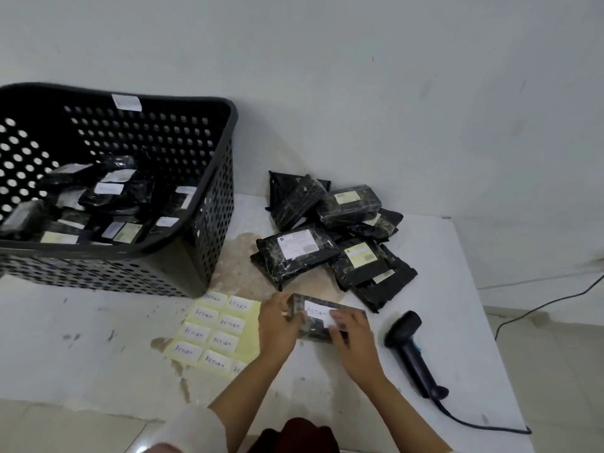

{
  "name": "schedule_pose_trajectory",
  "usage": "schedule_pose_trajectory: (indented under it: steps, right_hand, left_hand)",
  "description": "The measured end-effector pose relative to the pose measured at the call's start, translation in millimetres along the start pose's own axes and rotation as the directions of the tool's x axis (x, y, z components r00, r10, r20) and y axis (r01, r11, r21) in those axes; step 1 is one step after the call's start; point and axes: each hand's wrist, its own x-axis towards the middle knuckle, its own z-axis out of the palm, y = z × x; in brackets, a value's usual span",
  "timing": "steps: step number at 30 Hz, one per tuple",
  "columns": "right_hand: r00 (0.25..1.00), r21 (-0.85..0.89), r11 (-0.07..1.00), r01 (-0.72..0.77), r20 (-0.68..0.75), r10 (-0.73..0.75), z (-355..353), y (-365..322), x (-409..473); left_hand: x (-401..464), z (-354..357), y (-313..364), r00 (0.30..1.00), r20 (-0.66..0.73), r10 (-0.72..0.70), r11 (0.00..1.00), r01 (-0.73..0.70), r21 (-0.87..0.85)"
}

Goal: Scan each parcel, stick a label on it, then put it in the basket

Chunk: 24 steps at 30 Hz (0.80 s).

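A small black parcel (318,328) lies on the white table in front of me, with a white RETURN label (318,313) on its top. My left hand (277,325) grips the parcel's left end. My right hand (353,341) rests on the parcel's right part, its fingers pressing on the label's edge. A yellow sheet of RETURN labels (215,335) lies just left of my left hand. The black handheld scanner (413,351) lies on the table to the right. The black perforated basket (209,197) stands at the left, holding several labelled parcels.
A heap of several black parcels (333,243) lies behind my hands, near the wall. The scanner's cable (483,426) trails to the table's right front edge. Another cable (539,305) runs over the floor at the right. The table's top has brown stains.
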Motion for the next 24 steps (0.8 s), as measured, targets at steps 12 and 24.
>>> schedule_pose_trajectory:
  steps: [12,24]
  right_hand:
    - [0.935,0.548,0.828,0.122,-0.344,0.090,-53,-180,88]
    - [0.971,0.155,0.973,0.169,-0.193,-0.138,37,-347,147]
  left_hand:
    - [27,-180,142,0.872,-0.251,0.420,0.861,-0.470,-0.192]
    - [146,-411,58,0.992,0.018,-0.125,0.945,0.125,-0.301]
